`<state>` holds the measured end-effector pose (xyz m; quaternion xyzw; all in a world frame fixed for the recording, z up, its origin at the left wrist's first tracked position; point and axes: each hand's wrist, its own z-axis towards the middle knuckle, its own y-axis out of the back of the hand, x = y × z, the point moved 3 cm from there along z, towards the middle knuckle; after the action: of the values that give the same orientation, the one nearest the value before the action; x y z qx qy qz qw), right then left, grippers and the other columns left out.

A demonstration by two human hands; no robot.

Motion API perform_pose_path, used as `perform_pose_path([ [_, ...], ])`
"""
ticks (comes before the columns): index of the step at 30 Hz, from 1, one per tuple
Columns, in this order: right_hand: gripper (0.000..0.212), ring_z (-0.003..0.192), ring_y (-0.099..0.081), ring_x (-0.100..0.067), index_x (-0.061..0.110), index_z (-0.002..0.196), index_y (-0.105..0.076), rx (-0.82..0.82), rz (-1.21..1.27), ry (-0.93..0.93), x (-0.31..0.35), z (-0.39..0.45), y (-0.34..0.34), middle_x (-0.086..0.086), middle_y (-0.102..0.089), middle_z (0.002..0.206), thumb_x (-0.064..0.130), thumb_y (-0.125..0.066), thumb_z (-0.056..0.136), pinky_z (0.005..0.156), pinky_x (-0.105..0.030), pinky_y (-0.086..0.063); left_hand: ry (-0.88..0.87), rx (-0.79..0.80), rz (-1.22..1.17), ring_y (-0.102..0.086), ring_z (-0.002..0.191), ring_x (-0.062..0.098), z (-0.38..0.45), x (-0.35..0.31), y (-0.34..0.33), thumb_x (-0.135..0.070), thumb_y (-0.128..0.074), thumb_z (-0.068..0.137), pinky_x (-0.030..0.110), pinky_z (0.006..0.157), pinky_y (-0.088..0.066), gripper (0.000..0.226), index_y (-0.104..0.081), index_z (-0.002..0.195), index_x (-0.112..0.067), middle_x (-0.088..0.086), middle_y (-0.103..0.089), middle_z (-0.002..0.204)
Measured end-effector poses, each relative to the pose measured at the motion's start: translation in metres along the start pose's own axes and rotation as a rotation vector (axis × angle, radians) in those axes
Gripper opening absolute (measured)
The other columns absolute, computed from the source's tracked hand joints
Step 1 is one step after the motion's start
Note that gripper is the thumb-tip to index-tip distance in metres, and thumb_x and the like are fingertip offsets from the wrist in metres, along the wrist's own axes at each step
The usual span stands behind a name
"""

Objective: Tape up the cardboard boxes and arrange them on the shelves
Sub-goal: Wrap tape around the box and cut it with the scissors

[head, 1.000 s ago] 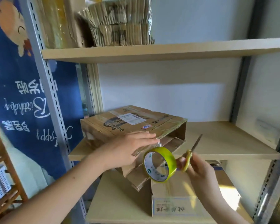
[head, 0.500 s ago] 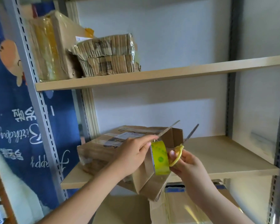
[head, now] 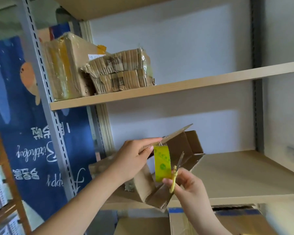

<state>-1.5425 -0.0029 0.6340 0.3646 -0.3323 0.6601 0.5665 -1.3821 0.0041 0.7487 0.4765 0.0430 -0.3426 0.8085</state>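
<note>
An open cardboard box (head: 180, 150) lies on its side on the middle shelf (head: 241, 175), its flaps facing me. My left hand (head: 132, 160) grips the box's upper flap near its edge. A yellow-green roll of tape (head: 162, 163) hangs edge-on below that flap, by a short strip of tape. My right hand (head: 185, 182) holds yellow-handled scissors (head: 176, 170) just right of the roll, blades pointing up, and its fingertips touch the roll's lower edge.
On the upper shelf (head: 193, 85) stand a taped brown parcel (head: 66, 65) and a wrapped bundle of flat cardboard (head: 122, 73). A grey slotted upright (head: 46, 92) and a blue banner (head: 24, 133) are at the left. Another carton (head: 227, 221) sits below.
The view has tilted upward. My left hand lifted the box's upper flap higher, and the tape roll now hangs edge-on below it. The scissors dropped lower, their blades closer together.
</note>
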Motion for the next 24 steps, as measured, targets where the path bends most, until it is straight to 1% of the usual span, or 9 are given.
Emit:
perform_pose_path([
  [3,0.012,0.080,-0.065,-0.018,0.021,0.086,-0.075,0.033,0.112,0.033,0.016,0.016,-0.007,-0.005,-0.074,0.085,0.010,-0.071,0.086,0.078,-0.036,-0.049,0.102,-0.007,-0.087,-0.057,0.110,-0.014,0.011,-0.004,0.029,-0.013,-0.053,0.097,0.014,0.102,-0.043,0.036,-0.068,0.119,-0.036,-0.023,-0.067,0.118],
  [5,0.010,0.084,-0.067,-0.020,0.017,0.089,-0.075,0.062,0.115,0.053,0.023,0.026,-0.013,-0.004,-0.074,0.088,0.010,-0.068,0.089,0.079,-0.037,-0.050,0.140,-0.033,-0.061,-0.061,0.100,-0.012,0.017,-0.006,0.043,-0.024,-0.058,0.095,0.009,0.090,-0.047,0.022,-0.071,0.109,-0.035,-0.021,-0.071,0.106],
  [6,0.009,0.088,-0.067,-0.025,0.016,0.091,-0.075,0.084,0.107,0.065,0.026,0.030,-0.017,-0.004,-0.074,0.090,0.012,-0.067,0.090,0.082,-0.040,-0.051,0.160,-0.066,-0.016,-0.064,0.095,-0.008,0.020,-0.005,0.048,-0.032,-0.061,0.093,0.014,0.086,-0.049,0.016,-0.071,0.106,-0.035,-0.018,-0.072,0.101],
  [8,0.007,0.092,-0.065,-0.031,0.015,0.093,-0.073,0.120,0.087,0.080,0.031,0.040,-0.025,-0.009,-0.073,0.092,0.015,-0.066,0.092,0.085,-0.046,-0.051,0.237,-0.088,0.068,-0.065,0.093,-0.002,0.026,0.000,0.058,-0.044,-0.065,0.089,0.020,0.083,-0.050,0.023,-0.070,0.108,-0.032,-0.012,-0.073,0.104],
  [11,0.006,0.081,-0.059,-0.029,0.013,0.090,-0.069,0.149,0.057,0.111,0.036,0.055,-0.028,-0.019,-0.068,0.091,0.015,-0.064,0.093,0.079,-0.051,-0.049,0.373,0.029,0.112,-0.058,0.091,-0.005,0.036,0.004,0.073,-0.047,-0.066,0.088,0.010,0.073,-0.041,0.034,-0.075,0.111,-0.023,-0.010,-0.069,0.108],
  [13,0.008,0.079,-0.058,-0.026,0.017,0.089,-0.070,0.179,0.027,0.114,0.039,0.063,-0.028,-0.014,-0.070,0.089,0.015,-0.063,0.093,0.077,-0.047,-0.048,0.433,0.097,0.105,-0.053,0.088,-0.004,0.041,0.006,0.083,-0.047,-0.066,0.088,0.004,0.069,-0.035,0.034,-0.077,0.107,-0.021,-0.012,-0.066,0.101],
  [17,0.010,0.081,-0.064,-0.021,0.022,0.088,-0.072,0.224,0.035,0.056,0.042,0.071,-0.032,-0.006,-0.074,0.087,0.017,-0.065,0.093,0.085,-0.046,-0.050,0.393,0.086,0.201,-0.048,0.073,0.009,0.046,0.008,0.084,-0.043,-0.064,0.091,0.023,0.064,-0.036,0.034,-0.079,0.092,-0.013,-0.004,-0.056,0.073],
  [21,0.011,0.068,-0.054,-0.016,0.019,0.085,-0.074,0.211,-0.050,-0.053,0.037,0.070,-0.037,-0.008,-0.072,0.078,0.027,-0.069,0.089,0.069,-0.033,-0.043,0.417,0.053,0.381,-0.035,0.061,0.020,0.045,0.011,0.080,-0.041,-0.061,0.094,0.029,0.059,-0.029,0.048,-0.063,0.063,-0.005,0.005,-0.035,0.060],
  [24,0.028,0.058,-0.044,-0.013,0.008,0.073,-0.069,0.155,-0.166,-0.163,0.021,0.063,-0.040,0.001,-0.057,0.058,0.032,-0.071,0.088,0.055,-0.025,-0.036,0.463,0.076,0.338,-0.029,0.056,0.021,0.040,0.018,0.075,-0.036,-0.059,0.096,0.029,0.057,-0.022,0.054,-0.038,0.050,-0.015,0.002,-0.024,0.058],
])
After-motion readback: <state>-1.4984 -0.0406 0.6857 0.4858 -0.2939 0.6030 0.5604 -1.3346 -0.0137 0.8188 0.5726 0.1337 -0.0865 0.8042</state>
